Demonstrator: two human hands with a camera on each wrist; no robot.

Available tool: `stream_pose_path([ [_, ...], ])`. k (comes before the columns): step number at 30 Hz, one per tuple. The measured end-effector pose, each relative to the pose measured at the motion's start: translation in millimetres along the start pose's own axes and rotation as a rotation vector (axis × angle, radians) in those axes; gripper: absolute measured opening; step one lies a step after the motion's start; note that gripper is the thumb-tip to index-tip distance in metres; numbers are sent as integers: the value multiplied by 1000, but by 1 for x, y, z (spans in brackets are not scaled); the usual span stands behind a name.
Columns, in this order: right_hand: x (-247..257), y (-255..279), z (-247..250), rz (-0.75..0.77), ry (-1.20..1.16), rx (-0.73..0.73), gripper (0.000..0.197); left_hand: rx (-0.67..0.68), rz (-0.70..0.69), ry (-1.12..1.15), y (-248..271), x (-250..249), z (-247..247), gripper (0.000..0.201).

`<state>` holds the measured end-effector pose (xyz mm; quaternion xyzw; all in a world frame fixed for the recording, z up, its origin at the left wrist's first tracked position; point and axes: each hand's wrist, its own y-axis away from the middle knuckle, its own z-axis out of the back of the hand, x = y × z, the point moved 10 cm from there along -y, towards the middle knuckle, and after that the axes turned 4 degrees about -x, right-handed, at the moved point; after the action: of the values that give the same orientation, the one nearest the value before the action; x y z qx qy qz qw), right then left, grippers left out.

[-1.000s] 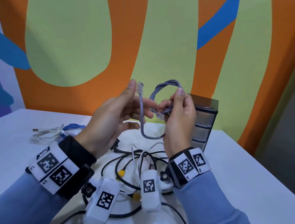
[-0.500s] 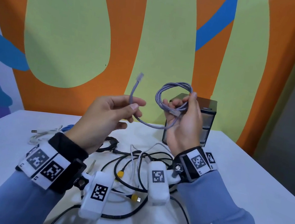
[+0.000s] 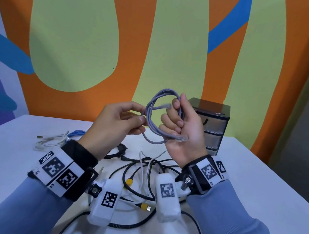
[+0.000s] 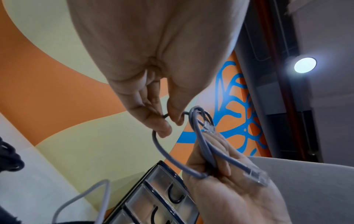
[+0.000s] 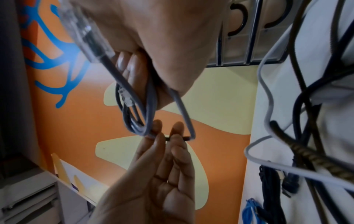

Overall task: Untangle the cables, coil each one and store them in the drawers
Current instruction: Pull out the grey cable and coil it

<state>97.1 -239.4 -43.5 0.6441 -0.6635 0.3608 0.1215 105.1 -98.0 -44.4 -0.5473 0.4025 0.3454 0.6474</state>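
A grey network cable (image 3: 149, 123) is wound into a small coil in the air above the table. My right hand (image 3: 177, 118) grips one side of the coil, fingers curled round the strands. One clear plug (image 3: 182, 138) sticks out past the palm. The other plug (image 3: 165, 105) lies across the loop. My left hand (image 3: 142, 118) pinches the cable (image 4: 201, 145) on the opposite side between thumb and fingertips (image 5: 168, 136). Just behind my right hand stands the small drawer unit (image 3: 214, 125) with its drawers closed.
A tangle of black and white cables (image 3: 141, 174) with yellow-collared plugs (image 3: 129, 181) lies on the white table (image 3: 258, 191) under my wrists. A white cable (image 3: 51, 141) and a blue cable (image 3: 77, 132) lie at the left. The painted wall is close behind.
The loose end that my left hand held up has been wound into the coil. Its plug now lies across the loop. My left hand has moved right, up to the coil.
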Motion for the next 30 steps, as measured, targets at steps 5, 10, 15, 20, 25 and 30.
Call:
stream_pose_path([
  [5,-1,-2,9,45,169,-94,32,33,-1,91,1,-8,-7,28],
  [10,-4,-2,5,75,333,-89,30,-32,-250,-133,8,-30,-4,46],
  [15,-13,-3,1,57,343,-50,32,-75,-432,-359,10,-38,-3,6],
  [20,-8,-3,3,135,351,-101,34,-245,-475,-307,14,-48,11,14],
  [25,-2,-2,8,173,381,-152,33,-355,-542,-210,25,-63,19,17],
  [30,-7,-3,10,156,373,-185,33,-418,-585,-90,33,-72,27,20],
])
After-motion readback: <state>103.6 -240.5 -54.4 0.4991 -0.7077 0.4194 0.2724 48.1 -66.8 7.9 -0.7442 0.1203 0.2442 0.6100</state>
